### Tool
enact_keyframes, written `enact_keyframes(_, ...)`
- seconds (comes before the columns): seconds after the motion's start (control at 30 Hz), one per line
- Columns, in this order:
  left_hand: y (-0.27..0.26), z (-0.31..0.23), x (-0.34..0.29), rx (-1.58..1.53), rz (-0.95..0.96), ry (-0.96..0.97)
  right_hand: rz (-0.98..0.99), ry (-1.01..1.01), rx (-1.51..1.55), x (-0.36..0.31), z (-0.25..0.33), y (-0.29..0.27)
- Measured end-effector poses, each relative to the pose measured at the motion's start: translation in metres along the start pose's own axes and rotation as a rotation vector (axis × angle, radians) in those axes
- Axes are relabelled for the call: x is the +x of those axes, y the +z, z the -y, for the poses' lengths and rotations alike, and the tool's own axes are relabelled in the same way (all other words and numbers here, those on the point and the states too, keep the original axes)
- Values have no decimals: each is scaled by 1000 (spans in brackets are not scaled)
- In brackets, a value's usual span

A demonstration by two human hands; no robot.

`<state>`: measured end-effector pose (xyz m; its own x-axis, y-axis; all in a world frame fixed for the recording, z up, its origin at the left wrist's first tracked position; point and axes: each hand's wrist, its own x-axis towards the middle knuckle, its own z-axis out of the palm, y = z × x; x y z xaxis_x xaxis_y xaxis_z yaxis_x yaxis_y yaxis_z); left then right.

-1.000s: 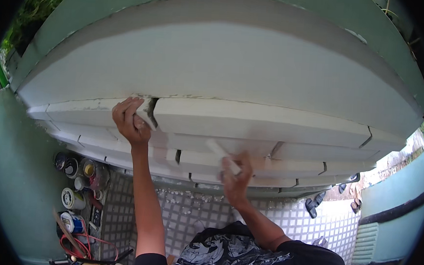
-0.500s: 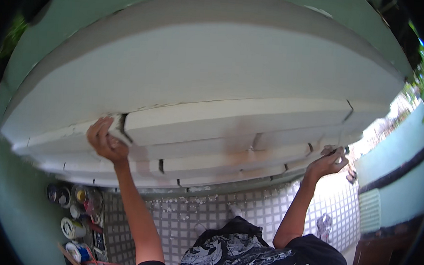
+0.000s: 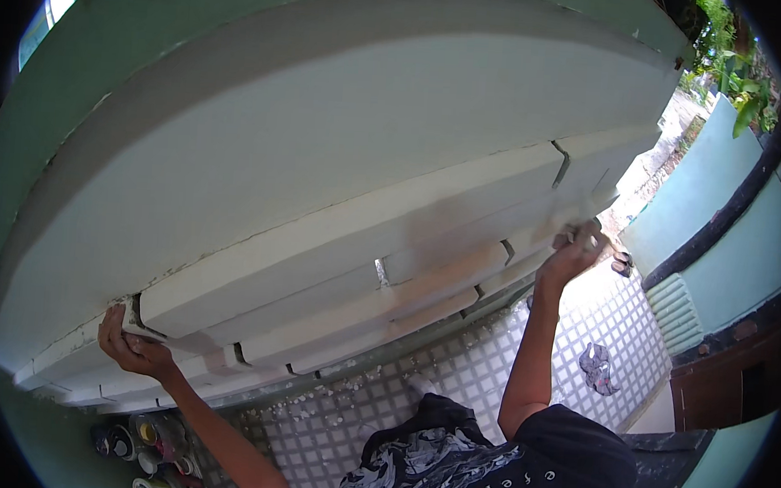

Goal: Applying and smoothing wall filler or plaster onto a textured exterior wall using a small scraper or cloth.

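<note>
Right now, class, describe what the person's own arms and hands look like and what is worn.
Both forearms are bare, with no gloves, watch or rings visible on the left hand or right hand. The right arm comes out of a short black sleeve; the shirt has a grey-white pattern.

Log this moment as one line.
left hand: gripping wall groove edge | right hand: pressed on wall bands | cans on tiled floor

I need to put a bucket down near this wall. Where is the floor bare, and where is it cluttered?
The tiled floor is bare between the right arm and the crumpled rag, and beyond it toward the green ribbed wall. It is crowded at lower left, where paint cans cluster under the left hand, and plaster crumbs line the wall's foot.
</note>
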<state>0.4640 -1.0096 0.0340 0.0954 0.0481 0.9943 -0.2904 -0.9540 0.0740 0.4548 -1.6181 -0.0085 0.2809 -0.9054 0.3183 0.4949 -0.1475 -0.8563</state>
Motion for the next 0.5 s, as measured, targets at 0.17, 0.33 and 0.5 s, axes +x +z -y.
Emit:
enact_keyframes(0.17, 1, -8, 6, 10, 3, -6, -232, -236, 152, -10, 25, -6)
enact_keyframes(0.33, 1, -10, 6, -20, -6, -35, 25, -230, -106, -5, 39, 19)
enact_keyframes(0.5, 2, -15, 5, -11, -3, -89, 311, -421, -294, 19, 29, 13)
